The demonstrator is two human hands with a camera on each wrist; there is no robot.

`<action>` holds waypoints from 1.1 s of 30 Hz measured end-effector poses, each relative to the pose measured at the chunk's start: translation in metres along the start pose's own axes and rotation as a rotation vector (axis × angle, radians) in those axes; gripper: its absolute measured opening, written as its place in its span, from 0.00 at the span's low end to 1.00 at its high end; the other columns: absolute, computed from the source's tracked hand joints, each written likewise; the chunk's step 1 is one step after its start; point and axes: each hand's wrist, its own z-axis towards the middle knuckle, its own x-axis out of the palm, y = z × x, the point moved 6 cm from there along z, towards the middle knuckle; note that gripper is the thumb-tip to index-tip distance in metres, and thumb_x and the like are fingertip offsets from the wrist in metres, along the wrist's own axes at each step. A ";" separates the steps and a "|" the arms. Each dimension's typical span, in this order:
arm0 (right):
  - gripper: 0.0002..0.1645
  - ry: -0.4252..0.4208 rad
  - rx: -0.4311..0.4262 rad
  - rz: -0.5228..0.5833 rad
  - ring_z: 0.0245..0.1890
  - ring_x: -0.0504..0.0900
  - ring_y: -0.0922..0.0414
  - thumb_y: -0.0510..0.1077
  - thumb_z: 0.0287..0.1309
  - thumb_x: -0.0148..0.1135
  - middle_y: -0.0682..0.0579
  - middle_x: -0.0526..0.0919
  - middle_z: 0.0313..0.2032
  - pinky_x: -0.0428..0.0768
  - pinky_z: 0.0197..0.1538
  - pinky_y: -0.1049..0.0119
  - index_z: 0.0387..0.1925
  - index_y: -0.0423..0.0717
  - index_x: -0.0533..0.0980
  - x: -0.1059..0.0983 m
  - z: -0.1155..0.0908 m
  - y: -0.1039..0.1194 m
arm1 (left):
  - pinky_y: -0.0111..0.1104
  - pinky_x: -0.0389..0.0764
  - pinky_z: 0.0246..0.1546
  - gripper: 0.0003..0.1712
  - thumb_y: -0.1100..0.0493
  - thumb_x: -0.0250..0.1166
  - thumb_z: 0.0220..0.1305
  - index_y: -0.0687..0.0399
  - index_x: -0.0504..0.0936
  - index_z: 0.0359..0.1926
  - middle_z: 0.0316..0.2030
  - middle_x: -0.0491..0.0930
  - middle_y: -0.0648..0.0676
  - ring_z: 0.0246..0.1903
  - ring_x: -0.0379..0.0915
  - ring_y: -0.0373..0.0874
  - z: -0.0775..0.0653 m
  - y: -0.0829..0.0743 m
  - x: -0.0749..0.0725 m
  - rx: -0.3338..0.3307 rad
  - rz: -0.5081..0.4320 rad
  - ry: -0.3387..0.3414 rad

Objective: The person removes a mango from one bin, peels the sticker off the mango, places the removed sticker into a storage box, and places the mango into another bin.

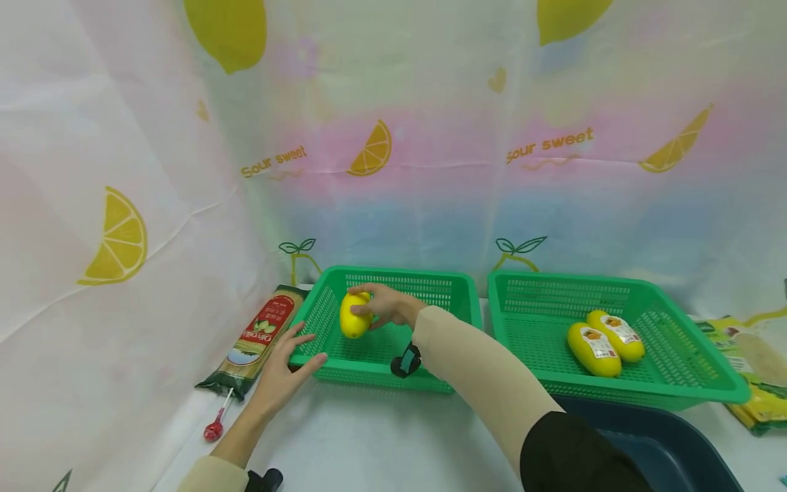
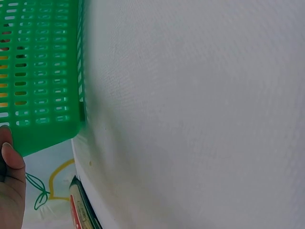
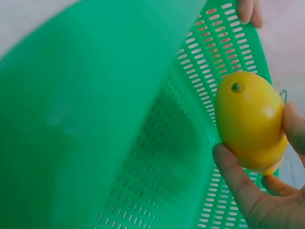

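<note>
Closest to me, on the white table (image 1: 363, 444), a dark blue tub (image 1: 667, 444) sits at the person's right, and over at the left a red lollipop (image 1: 213, 430) lies with its stick against the end of a green-and-red pack (image 1: 261, 331). The left hand (image 1: 277, 376) rests at the near left corner of the left basket (image 1: 369, 374), a green one, fingers fairly straight and thumb held apart from them, touching the rim. The right arm reaches across the same basket, and there the right hand (image 1: 390, 304) has thumb and fingers clamped on a yellow fruit (image 1: 352, 326). The fruit is within the basket's walls, toward the left side, standing on end; I can't tell whether it touches the floor. Just beside is the right basket (image 1: 615, 391), also green, where two labelled fruits (image 1: 595, 350) lie side by side, touching. Yellow bags (image 1: 759, 362) lie past its right end. Behind everything hangs a pastel cloth (image 1: 430, 212) printed with lemons and "Sour sweet".
</note>
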 end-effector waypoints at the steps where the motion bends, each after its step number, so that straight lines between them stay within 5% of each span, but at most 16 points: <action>1: 0.33 0.002 0.005 -0.003 0.65 0.70 0.39 0.40 0.68 0.57 0.43 0.54 0.74 0.75 0.62 0.42 0.72 0.55 0.63 0.001 0.000 -0.001 | 0.69 0.53 0.66 0.32 0.48 0.64 0.66 0.60 0.72 0.65 0.76 0.53 0.59 0.75 0.45 0.64 0.000 0.000 0.000 -0.001 -0.002 0.000; 10: 0.31 0.031 0.014 -0.060 0.73 0.59 0.36 0.41 0.69 0.56 0.49 0.47 0.78 0.77 0.58 0.39 0.71 0.60 0.64 0.003 -0.002 -0.002 | 0.69 0.53 0.66 0.32 0.47 0.64 0.66 0.61 0.72 0.64 0.76 0.53 0.59 0.75 0.45 0.64 0.001 0.000 0.002 -0.003 -0.002 0.007; 25: 0.30 -0.002 -0.032 -0.089 0.71 0.66 0.42 0.41 0.68 0.58 0.47 0.54 0.76 0.78 0.58 0.43 0.70 0.56 0.66 -0.007 -0.020 0.006 | 0.70 0.52 0.65 0.32 0.48 0.64 0.66 0.61 0.72 0.64 0.76 0.53 0.60 0.75 0.44 0.65 0.001 -0.004 -0.001 0.003 0.001 0.015; 30: 0.24 -0.113 -0.083 -0.007 0.49 0.81 0.47 0.34 0.64 0.61 0.39 0.74 0.60 0.84 0.51 0.54 0.61 0.45 0.74 -0.023 -0.039 0.012 | 0.70 0.52 0.65 0.30 0.50 0.64 0.66 0.63 0.73 0.63 0.75 0.55 0.62 0.74 0.46 0.66 0.003 -0.004 -0.002 0.032 0.004 0.000; 33: 0.20 -0.161 -0.111 0.039 0.31 0.77 0.53 0.31 0.61 0.62 0.43 0.79 0.44 0.83 0.44 0.60 0.55 0.41 0.76 -0.031 -0.052 0.013 | 0.70 0.52 0.65 0.31 0.49 0.64 0.67 0.63 0.72 0.64 0.75 0.54 0.61 0.75 0.45 0.66 0.002 -0.003 -0.001 0.023 0.006 0.013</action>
